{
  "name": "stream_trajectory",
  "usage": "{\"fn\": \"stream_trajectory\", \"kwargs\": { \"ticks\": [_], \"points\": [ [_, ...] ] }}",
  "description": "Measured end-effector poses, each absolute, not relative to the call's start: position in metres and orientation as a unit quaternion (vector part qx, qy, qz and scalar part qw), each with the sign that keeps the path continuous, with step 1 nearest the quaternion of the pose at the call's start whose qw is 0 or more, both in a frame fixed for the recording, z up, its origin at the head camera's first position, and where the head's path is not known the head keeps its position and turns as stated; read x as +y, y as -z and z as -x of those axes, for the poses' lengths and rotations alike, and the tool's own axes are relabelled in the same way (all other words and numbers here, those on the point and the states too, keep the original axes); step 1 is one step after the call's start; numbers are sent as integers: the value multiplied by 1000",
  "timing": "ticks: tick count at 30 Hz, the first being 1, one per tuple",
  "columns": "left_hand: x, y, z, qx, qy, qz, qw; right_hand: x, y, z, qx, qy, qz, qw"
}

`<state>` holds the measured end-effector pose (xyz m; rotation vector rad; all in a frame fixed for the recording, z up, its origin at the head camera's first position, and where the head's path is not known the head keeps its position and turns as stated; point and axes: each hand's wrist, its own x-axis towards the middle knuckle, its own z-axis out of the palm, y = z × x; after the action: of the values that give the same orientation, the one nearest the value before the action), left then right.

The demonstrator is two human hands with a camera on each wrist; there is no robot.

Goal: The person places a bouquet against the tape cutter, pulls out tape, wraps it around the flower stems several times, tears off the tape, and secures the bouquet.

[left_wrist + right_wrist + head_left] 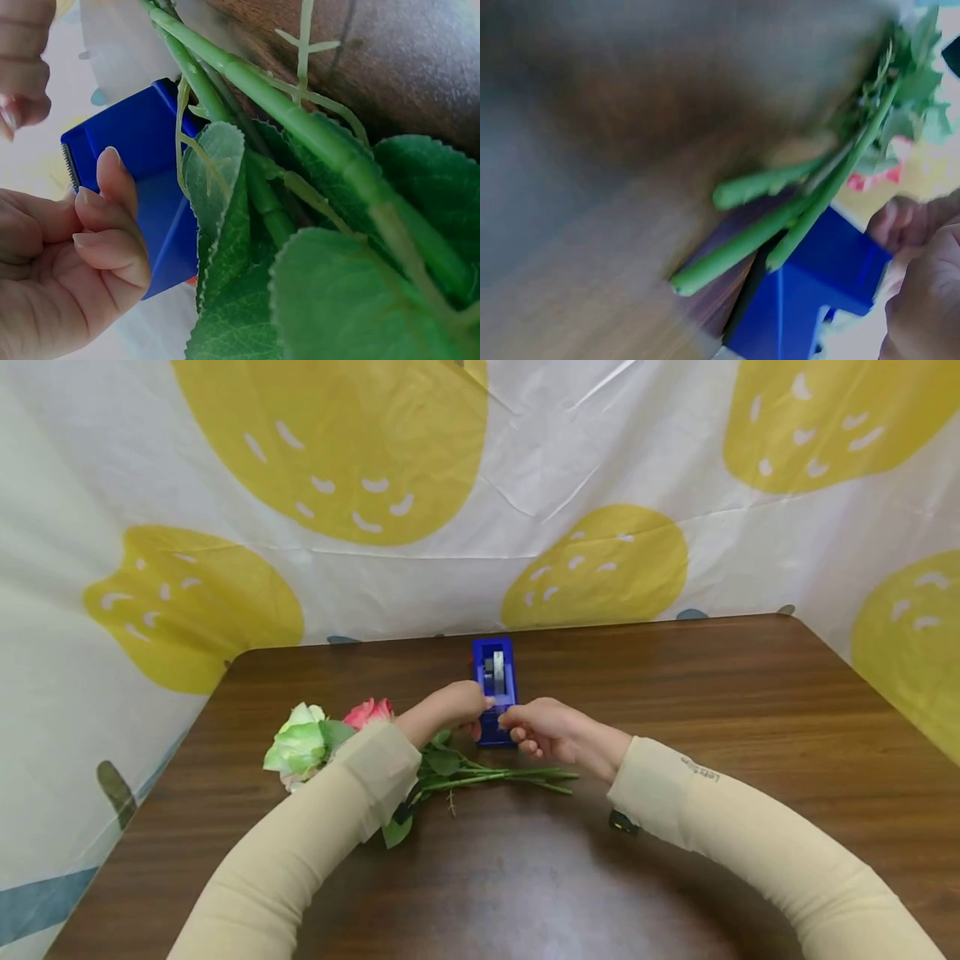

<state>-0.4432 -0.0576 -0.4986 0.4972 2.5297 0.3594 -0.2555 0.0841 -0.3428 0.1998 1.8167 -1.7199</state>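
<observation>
Right hand (558, 729) curled, at blue tape dispenser (493, 727)

Furniture: dark-brown wood-grain table (712, 685), far corners rounded
Backdrop: creased white cloth (600, 435) with large yellow shapes (337, 443), behind and beside the table
Light: pale sheen (532, 893), table's near part

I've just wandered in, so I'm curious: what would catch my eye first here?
Probably the big yellow shapes on the white curtain behind the table. Next, the blue tape dispenser, with the left hand and right hand at its near end. A green flower and a pink flower lie to its left.
</observation>
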Motion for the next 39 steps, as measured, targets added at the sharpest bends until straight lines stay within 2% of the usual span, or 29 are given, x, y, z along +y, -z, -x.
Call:
{"fn": "stream_trajectory", "kwargs": {
  "ticks": [3, 7, 12, 15, 22, 25, 26, 28, 29, 32, 35, 39],
  "points": [
    [-59, 527, 465, 934, -142, -188, 268, 85, 344, 244, 690, 645, -68, 320],
    [-61, 528, 464, 936, -148, -186, 258, 87, 345, 231, 683, 642, -56, 344],
    [-59, 459, 406, 939, -163, -169, 251, 88, 345, 223, 674, 646, -46, 357],
    [-60, 440, 387, 936, -177, -183, 242, 87, 345, 219, 672, 649, -42, 354],
    [-55, 517, 449, 947, -129, -166, 242, 82, 345, 206, 681, 631, -27, 371],
    [-54, 523, 457, 948, -114, -182, 237, 83, 348, 202, 691, 620, -22, 372],
    [-54, 508, 445, 947, -120, -178, 236, 84, 349, 202, 694, 618, -23, 369],
    [-54, 457, 401, 945, -168, -148, 239, 84, 354, 201, 701, 614, -26, 361],
    [-55, 422, 370, 943, -198, -132, 232, 85, 356, 201, 705, 612, -28, 357],
    [-63, 356, 303, 935, -276, -104, 196, 86, 365, 201, 713, 607, -35, 349],
    [-76, 350, 278, 942, -254, -156, 152, 87, 370, 202, 717, 602, -43, 347],
    [-83, 368, 266, 941, -120, -301, 100, 86, 371, 203, 724, 596, -48, 344]
  ]
}}
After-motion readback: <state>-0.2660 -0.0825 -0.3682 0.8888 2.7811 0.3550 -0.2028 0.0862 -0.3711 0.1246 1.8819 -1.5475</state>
